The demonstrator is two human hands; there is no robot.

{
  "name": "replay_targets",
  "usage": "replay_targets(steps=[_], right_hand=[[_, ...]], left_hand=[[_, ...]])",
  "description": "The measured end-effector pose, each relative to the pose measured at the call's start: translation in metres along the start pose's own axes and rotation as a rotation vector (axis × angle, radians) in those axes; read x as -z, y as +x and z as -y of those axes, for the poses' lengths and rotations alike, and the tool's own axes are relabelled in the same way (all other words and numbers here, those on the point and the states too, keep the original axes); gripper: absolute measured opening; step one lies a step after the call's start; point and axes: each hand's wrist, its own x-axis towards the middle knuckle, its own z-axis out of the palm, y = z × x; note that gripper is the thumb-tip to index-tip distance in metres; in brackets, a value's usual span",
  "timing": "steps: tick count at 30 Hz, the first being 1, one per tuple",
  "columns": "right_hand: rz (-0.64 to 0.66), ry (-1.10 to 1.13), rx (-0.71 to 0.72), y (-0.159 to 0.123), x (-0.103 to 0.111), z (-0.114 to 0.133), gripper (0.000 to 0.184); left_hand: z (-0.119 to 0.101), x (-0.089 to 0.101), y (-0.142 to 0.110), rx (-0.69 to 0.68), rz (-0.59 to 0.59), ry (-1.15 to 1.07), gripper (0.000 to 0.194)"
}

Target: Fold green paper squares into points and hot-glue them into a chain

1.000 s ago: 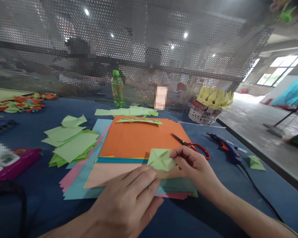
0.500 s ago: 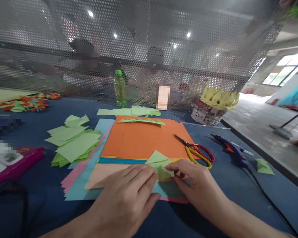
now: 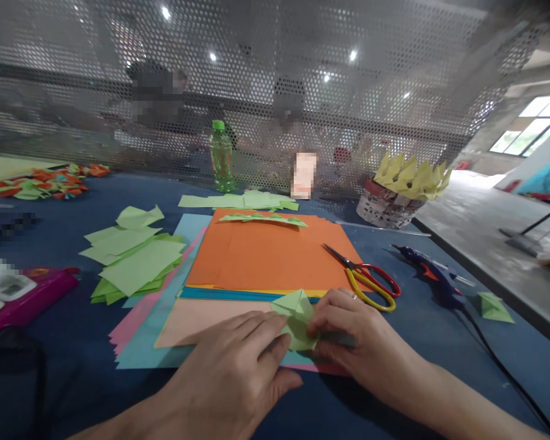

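Head view: we find the left hand (image 3: 231,366) laid with its fingers side by side and their tips on the left edge of a folded green paper (image 3: 297,321), thumb standing apart; whether it pinches or only presses, we cannot tell. The right hand (image 3: 357,342), a ring on one finger, has thumb and curled fingertips brought together on the right edge of that paper, which lies over the near part of a stack of coloured sheets (image 3: 275,250). At left we record a magenta-and-white device (image 3: 50,296), its panel blurred beyond reading. Scissors (image 3: 352,265) with one red and one yellow handle lie partly on the stack; a glue gun (image 3: 433,275) lies to their right. Farther back, we note a round container (image 3: 380,205), its sides apparently covered in printed paper too small to read, with yellow points (image 3: 410,177) rising about its rim; its inside is hidden. Beyond the stack stands a green-capped bottle (image 3: 222,159); its reddish markings are illegible, and we cannot determine its fill. Perforated metal (image 3: 256,61) rises behind.
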Motion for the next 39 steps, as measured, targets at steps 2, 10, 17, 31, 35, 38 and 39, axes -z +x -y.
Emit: replay_targets(steps=[2,10,17,31,35,38,39], right_hand=[[0.017,0.039,-0.032,0.002,0.000,-0.004,0.009],[-0.019,-0.137,-0.152,0.010,-0.005,0.000,0.015],[-0.058,-0.247,-0.185,0.013,-0.010,0.008,0.016],[-0.056,-0.300,-0.215,0.016,-0.012,0.010,0.017],[-0.057,-0.301,-0.209,0.016,-0.013,0.009,0.018],[-0.060,-0.299,-0.208,0.016,-0.014,0.008,0.017],[-0.059,-0.299,-0.208,0.016,-0.014,0.008,0.017]], left_hand=[[-0.002,0.001,0.001,0.004,-0.011,0.004,0.046],[-0.003,0.000,-0.002,0.040,0.032,-0.033,0.043],[-0.001,0.000,-0.003,0.037,0.053,-0.014,0.042],[-0.003,-0.001,-0.003,0.020,0.036,0.009,0.041],[-0.002,0.001,-0.002,0.032,0.027,0.002,0.041],[-0.003,0.001,-0.001,0.051,0.043,-0.001,0.041],[-0.003,0.000,-0.001,0.054,0.053,-0.003,0.041]])
